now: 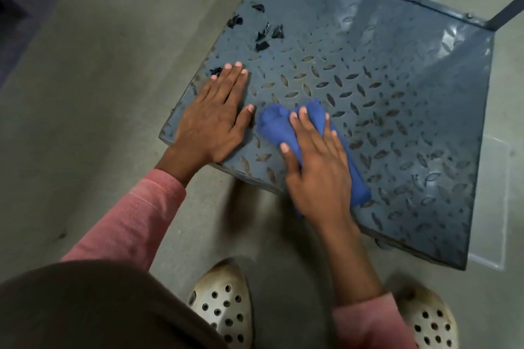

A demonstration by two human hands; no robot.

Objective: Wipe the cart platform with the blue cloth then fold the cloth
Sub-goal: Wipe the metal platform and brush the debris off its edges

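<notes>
Pressing blue cloth (273,126) under right fingers (308,125), on cart platform (397,79)

No readable text, labels, brands or numbers in view. The grey-blue steel cart platform with diamond tread (382,65) shows only its raised pattern and worn paint, no markings that can be read.
</notes>
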